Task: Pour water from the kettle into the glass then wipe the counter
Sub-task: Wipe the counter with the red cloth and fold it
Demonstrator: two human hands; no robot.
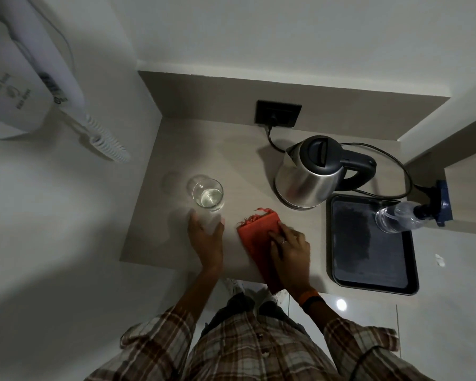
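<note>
Presently on the bench (231, 166), listed in order:

Glass (208, 197): upright near the left edge, water in the bottom, so pouring judged done. Clasped low at its base by the left hand (206, 237), thumb and fingers curled round it in a closed grip, probably to steady it or to lift it out of the cloth's way; which of the two, not certain.

Cloth (260, 240): red, folded, fringed at its far end, laid flat near the front edge and trailing over it. Pressed down by the right hand (289, 243), fingers spread flat on top, palm bearing on it; a pressing hold, not a closed grip. Ring on one finger, orange band at the wrist. Placement suits a wiping stroke, so wiping judged in hand.

Kettle (309, 174): steel body, dark lid and handle, upright toward the back right, well apart from the glass, spout turned to the back wall. Cord (396, 166) looped behind it to a black socket (278, 114) on the back wall.

Tray (373, 244): dark, at the front right corner, bare. Plastic bottle (397, 220) over its far right corner; whether resting or hung, not clear.

Surface: pale, matt, set in a corner between white walls. Wet patches not discernible in dim light. Wall-mounted hair dryer (25, 78) with coiled cord at upper left.
</note>
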